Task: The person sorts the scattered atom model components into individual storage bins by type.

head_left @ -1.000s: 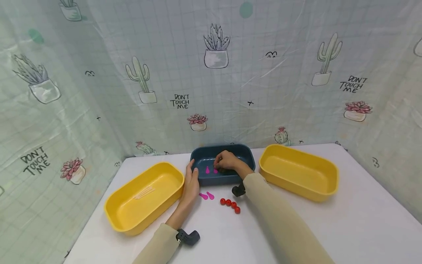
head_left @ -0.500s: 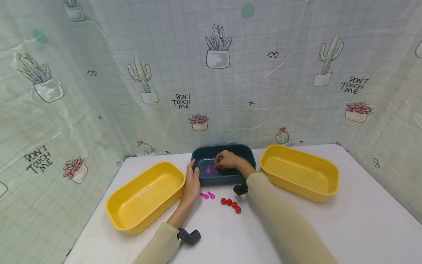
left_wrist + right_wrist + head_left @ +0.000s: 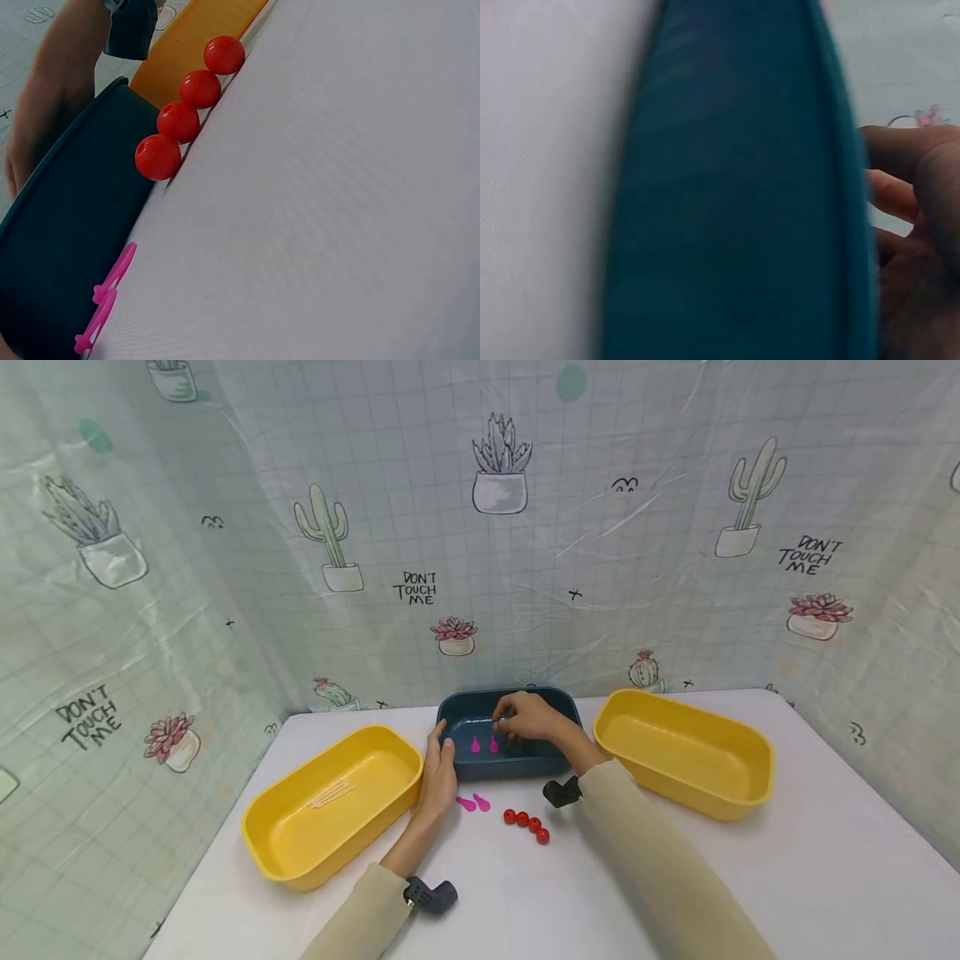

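Note:
In the head view my left hand [image 3: 438, 777] rests against the left end of the dark blue bin [image 3: 513, 767], its fingers along the outer wall and thumb near the front corner. My right hand [image 3: 528, 717] is over the inside of that bin, fingers bent loosely. Just below its fingertips lies one pink pear-shaped piece [image 3: 493, 745], with a second pink piece [image 3: 476, 745] to its left. The right wrist view shows the right hand [image 3: 930, 195] behind the bin wall [image 3: 735, 187]; no object shows in its fingers, whose tips are partly hidden.
Two more pink pieces [image 3: 482, 802] lie on the table before the bin. Beside them several red beads [image 3: 522, 819] form a slanting row. A yellow bin [image 3: 300, 878] with thin pale sticks [image 3: 330, 794] stands left, another yellow bin [image 3: 675, 781] right.
My right hand has risen slightly and shifted right, uncovering more of the pink piece beneath it. The left hand keeps its place at the bin.

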### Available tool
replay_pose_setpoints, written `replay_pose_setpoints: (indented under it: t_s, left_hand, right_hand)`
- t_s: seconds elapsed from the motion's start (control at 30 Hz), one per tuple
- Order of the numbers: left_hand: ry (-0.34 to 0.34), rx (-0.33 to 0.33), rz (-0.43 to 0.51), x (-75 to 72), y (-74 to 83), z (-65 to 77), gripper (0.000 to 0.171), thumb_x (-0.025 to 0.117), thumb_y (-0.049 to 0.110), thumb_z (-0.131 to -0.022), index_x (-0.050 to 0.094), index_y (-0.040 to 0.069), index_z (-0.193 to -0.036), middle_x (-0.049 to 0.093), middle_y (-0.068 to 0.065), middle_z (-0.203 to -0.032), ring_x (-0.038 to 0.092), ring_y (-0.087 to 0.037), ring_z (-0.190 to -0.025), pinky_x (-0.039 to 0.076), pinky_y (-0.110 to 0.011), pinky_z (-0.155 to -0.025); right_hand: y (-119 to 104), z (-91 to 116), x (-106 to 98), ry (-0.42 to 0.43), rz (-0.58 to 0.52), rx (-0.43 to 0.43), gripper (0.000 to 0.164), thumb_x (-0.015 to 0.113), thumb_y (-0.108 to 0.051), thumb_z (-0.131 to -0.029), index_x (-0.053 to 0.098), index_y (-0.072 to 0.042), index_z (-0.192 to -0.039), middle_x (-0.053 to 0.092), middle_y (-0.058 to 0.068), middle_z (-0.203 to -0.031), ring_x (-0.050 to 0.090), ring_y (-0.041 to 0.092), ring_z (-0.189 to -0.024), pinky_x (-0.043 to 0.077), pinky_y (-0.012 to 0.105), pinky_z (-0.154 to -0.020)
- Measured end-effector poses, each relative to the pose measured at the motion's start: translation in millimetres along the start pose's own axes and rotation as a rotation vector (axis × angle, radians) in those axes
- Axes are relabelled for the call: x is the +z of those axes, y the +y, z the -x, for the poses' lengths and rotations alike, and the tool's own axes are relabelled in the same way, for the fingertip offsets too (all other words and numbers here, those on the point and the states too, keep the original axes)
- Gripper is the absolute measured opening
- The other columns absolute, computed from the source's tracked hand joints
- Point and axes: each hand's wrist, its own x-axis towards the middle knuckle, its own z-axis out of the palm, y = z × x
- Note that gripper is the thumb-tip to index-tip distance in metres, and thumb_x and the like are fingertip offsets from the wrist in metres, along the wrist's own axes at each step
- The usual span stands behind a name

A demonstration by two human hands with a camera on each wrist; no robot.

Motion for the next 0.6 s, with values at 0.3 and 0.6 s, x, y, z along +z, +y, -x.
replay_pose_setpoints:
  t_s: [0.3,0.6]
  left_hand:
    - [0.0,-0.003,0.0,-0.5,-2.1,-0.5,0.052,0.029,0.037,-0.114,0.028,0.02,-0.163,0.026,-0.008,-0.172,0.024,-0.031,-0.159,0.017,-0.056,-0.131]
    - [-0.005,0.007,0.004,0.3,-3.9,-1.8,0.052,0.028,0.038,-0.114,0.028,0.02,-0.163,0.026,-0.009,-0.172,0.026,-0.032,-0.158,0.017,-0.057,-0.13]
  right_hand:
    - [-15,21,-2,0.093,0.003,-0.108,0.018,0.066,-0.02,-0.1,0.075,-0.008,-0.11,0.075,0.009,-0.094,0.063,0.014,-0.075,0.054,0.026,-0.067]
    - [-28,47,10,0.073,-0.046,-0.22,0.009,0.068,-0.015,-0.1,0.075,-0.011,-0.101,0.072,0.006,-0.084,0.061,0.012,-0.068,0.055,0.024,-0.062]
